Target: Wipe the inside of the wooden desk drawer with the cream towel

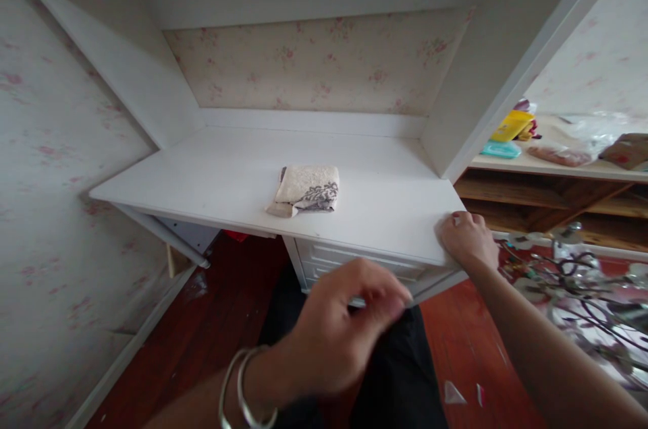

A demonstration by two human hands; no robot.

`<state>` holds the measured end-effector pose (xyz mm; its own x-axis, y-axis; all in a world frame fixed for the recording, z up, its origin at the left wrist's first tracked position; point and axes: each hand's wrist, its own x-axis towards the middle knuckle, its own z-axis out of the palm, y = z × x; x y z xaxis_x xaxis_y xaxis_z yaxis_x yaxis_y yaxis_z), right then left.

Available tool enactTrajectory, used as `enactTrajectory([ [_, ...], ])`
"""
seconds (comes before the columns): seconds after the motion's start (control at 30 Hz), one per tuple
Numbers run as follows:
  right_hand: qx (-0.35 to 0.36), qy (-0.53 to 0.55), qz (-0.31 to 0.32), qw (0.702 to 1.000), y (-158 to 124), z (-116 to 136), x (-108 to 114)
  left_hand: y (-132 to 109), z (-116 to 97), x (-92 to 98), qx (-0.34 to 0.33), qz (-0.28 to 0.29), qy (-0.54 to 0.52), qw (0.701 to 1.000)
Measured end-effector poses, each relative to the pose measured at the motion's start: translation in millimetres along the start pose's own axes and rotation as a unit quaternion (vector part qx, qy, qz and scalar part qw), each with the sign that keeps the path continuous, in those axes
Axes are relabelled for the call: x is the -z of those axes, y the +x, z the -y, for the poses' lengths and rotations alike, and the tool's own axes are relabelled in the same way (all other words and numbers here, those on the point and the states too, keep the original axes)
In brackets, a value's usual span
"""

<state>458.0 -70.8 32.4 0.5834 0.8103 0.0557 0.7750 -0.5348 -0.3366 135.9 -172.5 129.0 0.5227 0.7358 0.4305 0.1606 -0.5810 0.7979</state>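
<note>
On the white desk (235,159) lies a folded cream cloth (308,186) with a dark leaf pattern on one corner. In front of the desk, above my lap, my left hand (349,321) is raised, apart from the cloth and slightly blurred. Its thumb and fingers are pinched together; whether anything small sits between them is hidden. Two silver bangles (243,388) circle that wrist. My right hand (468,240) rests on the desk's front right corner with fingers curled under. A small pale spot shows at its fingers, too small to name.
White drawers (374,264) sit below the desktop, and side panels and an upper shelf frame it. To the right are a metal chandelier-like piece (582,280) and a low shelf (547,166) bearing plastic bags and a yellow container (512,125). Scraps (454,393) lie on the red floor.
</note>
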Motion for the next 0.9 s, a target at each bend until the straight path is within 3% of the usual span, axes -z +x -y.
enactTrajectory([
  [0.1,0.002,0.002,0.001,1.0,-0.6,-0.8,0.4,43.7,52.2,27.0,-0.029,-0.059,0.115,0.991],
  [0.13,0.003,0.003,0.001,1.0,-0.9,-1.1,0.7,58.6,74.7,38.1,-0.044,-0.055,0.182,0.981],
  [0.23,0.006,0.0,0.002,1.0,-1.8,-2.2,1.4,90.7,139.9,72.2,0.006,-0.02,0.391,0.92],
  [0.33,0.008,-0.007,0.004,1.0,-1.5,-2.3,1.9,98.1,189.1,96.5,0.026,0.04,0.484,0.874],
  [0.4,0.009,-0.008,0.004,1.0,0.1,-1.4,2.3,94.3,211.9,103.1,0.048,0.035,0.489,0.87],
  [0.5,0.032,-0.007,-0.03,0.999,0.5,0.4,2.4,86.9,231.3,102.4,0.054,-0.023,0.472,0.88],
  [0.63,0.225,-0.001,-0.1,0.969,-31.3,-0.3,-3.8,82.9,236.5,99.1,0.042,-0.061,0.459,0.885],
  [0.7,0.334,0.039,-0.068,0.939,-70.0,2.0,-14.1,83.2,236.0,99.8,0.036,-0.065,0.454,0.888],
  [0.77,0.42,0.074,0.023,0.904,-117.2,9.5,-30.1,84.1,236.1,101.1,0.033,-0.07,0.447,0.891],
  [0.83,0.384,0.108,0.111,0.91,-159.6,21.5,-49.6,85.0,236.6,102.3,0.033,-0.074,0.444,0.893],
  [0.9,0.28,0.122,0.163,0.938,-185.5,34.4,-68.7,85.2,236.7,102.9,0.03,-0.075,0.445,0.892],
])
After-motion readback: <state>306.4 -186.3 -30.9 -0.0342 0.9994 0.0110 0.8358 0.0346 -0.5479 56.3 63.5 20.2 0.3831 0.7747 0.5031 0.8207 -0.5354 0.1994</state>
